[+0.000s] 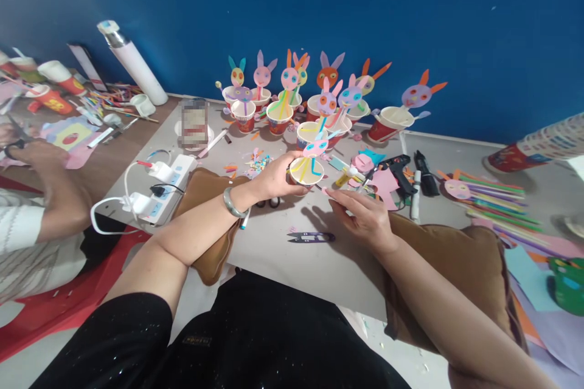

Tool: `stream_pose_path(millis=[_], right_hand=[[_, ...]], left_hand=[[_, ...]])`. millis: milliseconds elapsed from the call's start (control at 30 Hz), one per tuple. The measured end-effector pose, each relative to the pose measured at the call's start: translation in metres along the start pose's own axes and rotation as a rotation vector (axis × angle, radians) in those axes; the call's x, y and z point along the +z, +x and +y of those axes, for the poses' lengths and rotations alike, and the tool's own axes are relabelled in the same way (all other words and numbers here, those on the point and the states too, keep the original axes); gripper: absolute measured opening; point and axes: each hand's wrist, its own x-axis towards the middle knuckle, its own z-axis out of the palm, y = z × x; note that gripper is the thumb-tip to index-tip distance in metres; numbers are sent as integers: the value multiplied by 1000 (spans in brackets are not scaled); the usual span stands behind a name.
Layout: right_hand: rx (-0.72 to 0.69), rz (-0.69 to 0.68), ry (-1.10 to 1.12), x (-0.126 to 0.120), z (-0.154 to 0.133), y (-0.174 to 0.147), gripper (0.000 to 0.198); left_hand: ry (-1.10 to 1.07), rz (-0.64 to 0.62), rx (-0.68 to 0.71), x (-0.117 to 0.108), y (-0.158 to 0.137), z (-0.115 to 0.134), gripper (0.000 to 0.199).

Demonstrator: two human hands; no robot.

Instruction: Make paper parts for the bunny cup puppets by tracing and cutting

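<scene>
My left hand [276, 177] is wrapped round a paper cup [306, 177], held above the table. A pink paper rabbit head [316, 147] with blue eyes rises from the cup on bent coloured strips. Close to the cup's right side, my right hand [362, 216] is closed in a pinch on a small pink piece [325, 191], mostly covered by the fingers. Purple thread snips [311, 237] lie on the table below the two hands. Dark scissor handles [269, 202] show partly under my left wrist.
Several rabbit cups [279, 115] stand along the blue wall. To the right are a glue gun [399, 173], coloured strips [497, 197], a brown cushion [449, 273] and stacked cups [538, 146]. A power strip [171, 188] lies left; beyond it, another person's hand [34, 152] holds scissors.
</scene>
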Motion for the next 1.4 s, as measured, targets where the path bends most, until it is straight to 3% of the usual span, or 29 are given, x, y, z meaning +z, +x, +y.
stream_pose_path(millis=[167, 300, 667, 800, 900, 1000, 1067, 1167, 1267, 1400], right_hand=[[-54, -18, -107, 0, 4, -4, 36], [-20, -60, -137, 1, 6, -6, 40], [-14, -98, -183, 3, 4, -4, 37], [1, -93, -170, 4, 5, -6, 39], [7, -89, -153, 5, 7, -8, 41], [-6, -77, -113, 4, 7, -8, 44], [-22, -70, -109, 3, 7, -8, 45], [-52, -89, -156, 2, 7, -8, 44], [-113, -98, -195, 1, 7, -8, 45], [-222, -70, -241, -2, 6, -9, 48]], left_hand=[[-10, 10, 21, 1, 1, -2, 83], [-22, 9, 44, 0, 0, -2, 83], [-21, 13, 41, 1, -1, -2, 87], [-95, 14, 15, 3, -1, 2, 102], [-75, 152, -1, 1, -4, 11, 99], [47, 433, 108, -4, -10, 26, 70], [128, 518, 206, -5, -16, 38, 49], [93, 276, 283, 2, -25, 49, 31], [-64, 60, 138, 16, -30, 53, 26], [-174, 31, -36, 24, -30, 53, 31]])
